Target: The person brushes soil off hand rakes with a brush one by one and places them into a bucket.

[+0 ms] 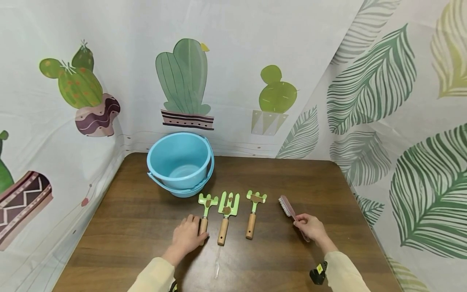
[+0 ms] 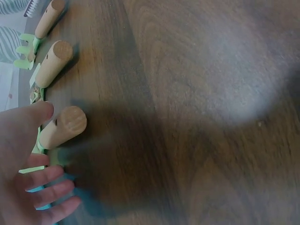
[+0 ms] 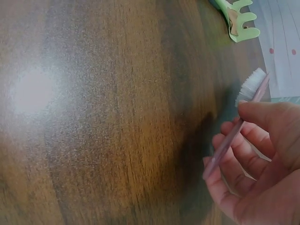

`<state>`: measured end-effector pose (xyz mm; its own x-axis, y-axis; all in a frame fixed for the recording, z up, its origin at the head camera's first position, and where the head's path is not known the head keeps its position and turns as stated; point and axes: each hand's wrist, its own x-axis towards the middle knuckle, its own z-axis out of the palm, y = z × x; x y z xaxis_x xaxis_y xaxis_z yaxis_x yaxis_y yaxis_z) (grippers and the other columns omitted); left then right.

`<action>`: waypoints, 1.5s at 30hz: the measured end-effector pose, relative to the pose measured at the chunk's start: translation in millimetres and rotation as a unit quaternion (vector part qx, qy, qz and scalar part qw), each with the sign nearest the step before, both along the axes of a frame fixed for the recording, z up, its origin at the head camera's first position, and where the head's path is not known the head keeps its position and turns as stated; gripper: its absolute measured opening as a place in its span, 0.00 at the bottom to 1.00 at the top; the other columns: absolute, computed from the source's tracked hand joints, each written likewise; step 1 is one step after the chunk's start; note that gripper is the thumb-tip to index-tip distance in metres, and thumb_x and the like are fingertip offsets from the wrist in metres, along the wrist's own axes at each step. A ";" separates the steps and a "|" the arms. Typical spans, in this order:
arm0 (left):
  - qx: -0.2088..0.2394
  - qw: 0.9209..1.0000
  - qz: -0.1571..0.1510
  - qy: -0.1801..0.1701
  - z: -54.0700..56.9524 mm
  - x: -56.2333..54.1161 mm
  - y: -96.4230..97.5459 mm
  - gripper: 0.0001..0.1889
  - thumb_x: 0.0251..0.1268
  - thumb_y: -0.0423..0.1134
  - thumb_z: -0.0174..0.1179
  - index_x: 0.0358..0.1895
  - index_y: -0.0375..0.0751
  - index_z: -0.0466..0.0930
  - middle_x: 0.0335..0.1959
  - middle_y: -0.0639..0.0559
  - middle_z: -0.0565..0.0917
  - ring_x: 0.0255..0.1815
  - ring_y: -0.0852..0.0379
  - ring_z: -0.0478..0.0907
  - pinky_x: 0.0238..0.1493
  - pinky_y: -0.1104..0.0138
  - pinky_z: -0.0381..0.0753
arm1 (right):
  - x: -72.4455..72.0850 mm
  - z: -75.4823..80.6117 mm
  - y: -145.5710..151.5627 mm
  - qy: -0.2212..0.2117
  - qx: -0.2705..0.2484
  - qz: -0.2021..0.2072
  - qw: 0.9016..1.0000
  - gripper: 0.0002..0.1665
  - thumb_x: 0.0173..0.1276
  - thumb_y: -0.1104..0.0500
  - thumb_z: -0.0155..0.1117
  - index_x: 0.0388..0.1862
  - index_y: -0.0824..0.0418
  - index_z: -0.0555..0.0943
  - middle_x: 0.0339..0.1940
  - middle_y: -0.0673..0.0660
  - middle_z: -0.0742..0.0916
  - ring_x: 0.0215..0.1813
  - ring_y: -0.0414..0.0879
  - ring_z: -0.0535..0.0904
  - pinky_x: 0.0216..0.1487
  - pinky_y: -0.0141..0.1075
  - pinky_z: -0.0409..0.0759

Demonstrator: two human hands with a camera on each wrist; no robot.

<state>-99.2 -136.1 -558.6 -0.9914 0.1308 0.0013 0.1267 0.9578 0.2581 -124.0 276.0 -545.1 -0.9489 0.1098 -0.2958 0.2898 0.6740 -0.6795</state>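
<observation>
My left hand (image 1: 187, 236) is at the wooden handle of the left green hand rake (image 1: 207, 201), thumb on one side and extended fingers on the other. In the left wrist view, the rake's handle (image 2: 65, 126) lies between the thumb and these fingers. My right hand (image 1: 311, 228) pinches a pink brush (image 1: 287, 206) with white bristles by its handle, thumb against curled fingers. In the right wrist view, the brush (image 3: 234, 133) is tilted, bristle end upward. Beside the left rake lie a green hand fork (image 1: 228, 209) and another green hand rake (image 1: 256, 198), with brown patches on their heads.
A light blue bucket (image 1: 178, 162) with its handle folded down stands at the back left of the brown wooden table (image 1: 292, 263). Behind the table hangs a white cloth (image 1: 233, 48) printed with cacti and leaves. A thin clear strip (image 1: 217, 263) lies near the front.
</observation>
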 end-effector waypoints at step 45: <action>0.024 0.990 0.128 -0.049 12.7 -8.3 9.6 0.11 0.47 0.38 0.62 0.30 0.38 0.71 0.25 0.44 0.76 0.27 0.39 0.78 0.21 0.50 0.73 | 16.8 21.3 13.1 0.082 0.067 -0.033 0.994 0.18 0.60 0.55 0.63 0.47 0.62 0.80 0.38 0.59 0.85 0.32 0.44 0.76 0.31 0.35 0.69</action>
